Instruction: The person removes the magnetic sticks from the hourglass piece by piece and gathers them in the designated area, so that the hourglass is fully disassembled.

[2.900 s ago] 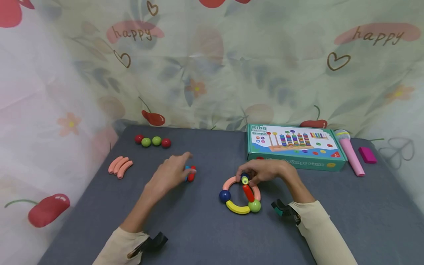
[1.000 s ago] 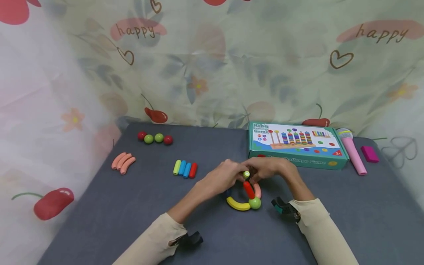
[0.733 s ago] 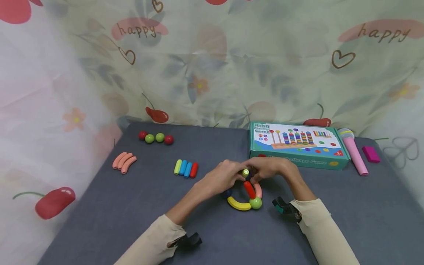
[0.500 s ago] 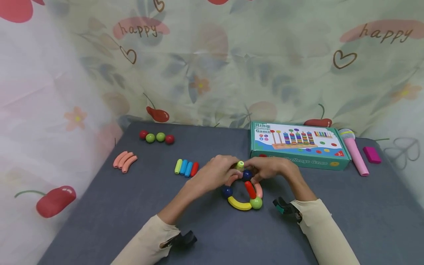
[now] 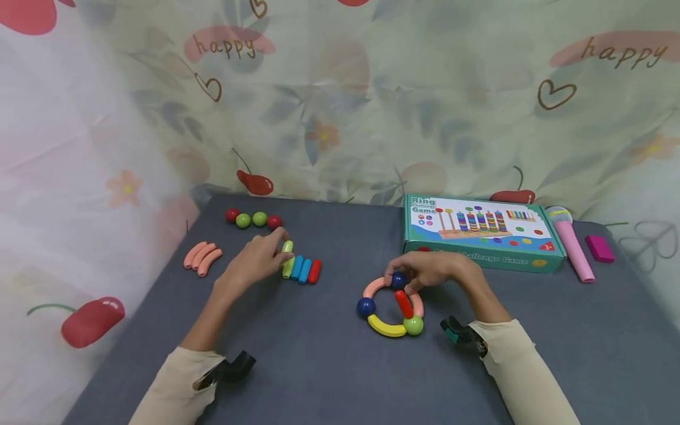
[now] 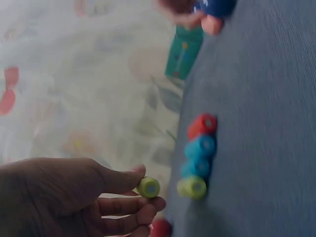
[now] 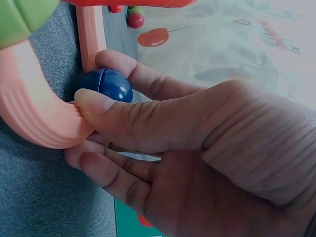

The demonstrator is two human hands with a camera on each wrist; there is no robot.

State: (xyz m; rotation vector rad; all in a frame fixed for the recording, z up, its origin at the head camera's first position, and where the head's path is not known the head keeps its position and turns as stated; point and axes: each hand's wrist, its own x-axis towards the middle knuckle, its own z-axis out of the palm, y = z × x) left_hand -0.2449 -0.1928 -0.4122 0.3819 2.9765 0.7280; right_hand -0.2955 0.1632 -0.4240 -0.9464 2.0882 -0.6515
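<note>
While the left hand (image 5: 255,260) pinches a yellow-green stick (image 5: 287,247) between thumb and forefinger, the right hand (image 5: 430,273) pinches the dark blue ball (image 5: 398,280) at the far side of the ring toy (image 5: 390,307). The held stick hangs just above the near end of a row of loose sticks (image 5: 301,270) on the grey table (image 5: 319,366): yellow-green, two blue, and red farthest from the grip. In the left wrist view the same stick (image 6: 148,187) shows end-on at the fingertips (image 6: 139,172), apart from the row (image 6: 197,158). In the right wrist view the thumb and forefinger close round the blue ball (image 7: 104,85), with a pink arc (image 7: 29,111) butting against the thumb tip. Beyond the left hand lie four balls (image 5: 252,219); outward from it, three pink arcs (image 5: 203,258). A game box (image 5: 478,233) stands beyond the right hand, with a pink microphone (image 5: 572,243) and a pink block (image 5: 600,248) farther out.

Risks, as judged: the two-finger hold on the stick is light, so it could slip and roll, or knock the row askew if lowered carelessly. The ring's joints look loose; any tug on the ball could part the arcs, and the red stick (image 5: 404,304) leaning across the ring could topple.
</note>
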